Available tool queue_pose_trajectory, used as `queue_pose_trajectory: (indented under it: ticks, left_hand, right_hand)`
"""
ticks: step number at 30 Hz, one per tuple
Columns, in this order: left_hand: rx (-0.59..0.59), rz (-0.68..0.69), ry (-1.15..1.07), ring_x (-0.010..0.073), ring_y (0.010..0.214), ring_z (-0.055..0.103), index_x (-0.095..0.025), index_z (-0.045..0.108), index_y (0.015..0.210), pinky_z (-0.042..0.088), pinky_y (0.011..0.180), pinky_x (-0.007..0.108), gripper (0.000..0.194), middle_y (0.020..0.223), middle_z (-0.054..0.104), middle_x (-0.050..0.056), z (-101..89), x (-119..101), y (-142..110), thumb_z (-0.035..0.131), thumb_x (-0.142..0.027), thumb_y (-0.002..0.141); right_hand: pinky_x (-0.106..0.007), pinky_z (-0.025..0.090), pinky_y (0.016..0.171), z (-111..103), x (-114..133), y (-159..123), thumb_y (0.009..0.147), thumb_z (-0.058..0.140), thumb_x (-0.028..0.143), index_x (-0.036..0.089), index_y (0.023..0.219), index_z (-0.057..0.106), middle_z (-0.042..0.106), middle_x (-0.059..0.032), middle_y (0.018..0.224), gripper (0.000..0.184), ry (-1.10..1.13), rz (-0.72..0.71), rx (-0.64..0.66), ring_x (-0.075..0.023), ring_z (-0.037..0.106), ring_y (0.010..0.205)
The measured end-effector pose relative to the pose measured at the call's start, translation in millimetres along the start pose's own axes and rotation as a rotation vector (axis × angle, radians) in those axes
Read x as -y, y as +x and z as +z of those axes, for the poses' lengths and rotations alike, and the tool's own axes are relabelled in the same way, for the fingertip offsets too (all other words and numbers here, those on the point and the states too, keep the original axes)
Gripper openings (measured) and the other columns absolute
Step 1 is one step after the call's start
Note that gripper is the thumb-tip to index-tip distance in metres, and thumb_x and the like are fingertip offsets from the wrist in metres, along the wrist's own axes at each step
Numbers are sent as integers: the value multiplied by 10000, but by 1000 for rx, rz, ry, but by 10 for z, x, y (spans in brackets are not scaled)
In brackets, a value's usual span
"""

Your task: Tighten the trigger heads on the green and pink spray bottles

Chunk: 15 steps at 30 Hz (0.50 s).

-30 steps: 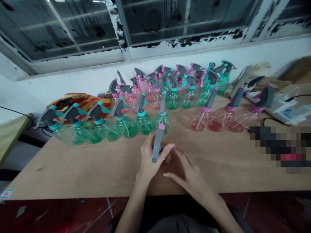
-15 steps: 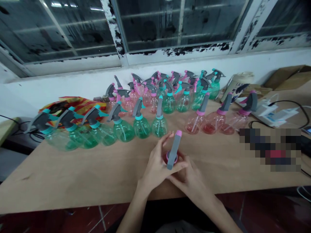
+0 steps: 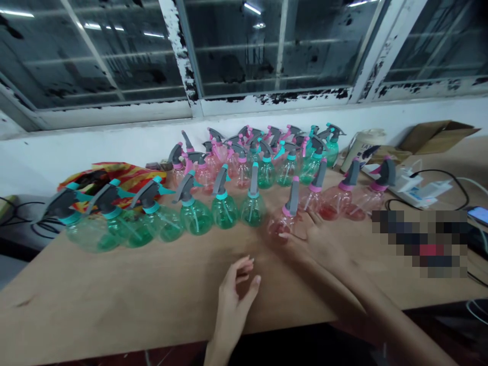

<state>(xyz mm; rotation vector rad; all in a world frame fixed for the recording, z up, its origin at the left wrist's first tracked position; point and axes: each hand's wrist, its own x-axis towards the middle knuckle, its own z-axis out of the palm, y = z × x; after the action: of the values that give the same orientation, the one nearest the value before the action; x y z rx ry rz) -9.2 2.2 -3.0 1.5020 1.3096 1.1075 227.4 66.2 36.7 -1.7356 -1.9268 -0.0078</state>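
Note:
A pink spray bottle (image 3: 277, 223) with a grey trigger head stands upright on the table, left of the other front pink ones. My right hand (image 3: 322, 241) is closed around the right and near side of its round body. Lower and to the left, my left hand (image 3: 237, 287) hovers over the table, fingers curled loosely and thumb apart, holding nothing. The green spray bottle (image 3: 252, 209) with a turquoise collar is just left of the gripped one. Three pink bottles (image 3: 337, 201) line up to the right, the nearest partly behind my right hand.
Several green spray bottles (image 3: 196, 218) form a front row on the wooden table (image 3: 125, 300). Behind them crowd more pink and green bottles (image 3: 242, 173). A patterned bag (image 3: 141, 175) lies at left; a power strip (image 3: 417, 190), a pale container (image 3: 362, 147) and a cardboard box (image 3: 436, 142) are at right.
The pink bottle, earlier between both hands near me, has moved forward and right beside the pink row. My left hand has let go and drawn back left.

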Motion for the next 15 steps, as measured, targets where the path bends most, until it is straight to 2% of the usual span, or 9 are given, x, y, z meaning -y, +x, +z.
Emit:
queue_pose_trajectory:
  ticks: [3, 9, 15]
  left_hand:
    - [-23, 4, 60, 221, 1034, 675, -245, 590, 1181, 550, 930, 410, 323, 1115, 704, 65, -11, 60, -72, 604, -374, 884]
    - [-4, -19, 137, 234, 1021, 688, -253, 605, 1168, 561, 913, 408, 322, 1106, 714, 66, -40, 57, -69, 586, -414, 890]
    - [17, 13, 189, 227, 996, 697, -267, 604, 1160, 571, 889, 406, 293, 1094, 718, 57, -33, 34, -39, 571, -404, 903]
  right_hand:
    - [-469, 486, 907, 5, 3, 175, 840, 590, 526, 141, 1256, 522, 627, -173, 1202, 571, -46, 45, 59, -344, 580, 1145]
    - [-433, 517, 817, -33, 90, 409, 848, 613, 497, 132, 1243, 538, 631, -189, 1184, 544, -137, 139, 102, -354, 619, 1096]
    - [-398, 527, 704, -36, 155, 598, 851, 623, 493, 132, 1181, 574, 672, -184, 1105, 492, -201, 193, 142, -348, 686, 959]
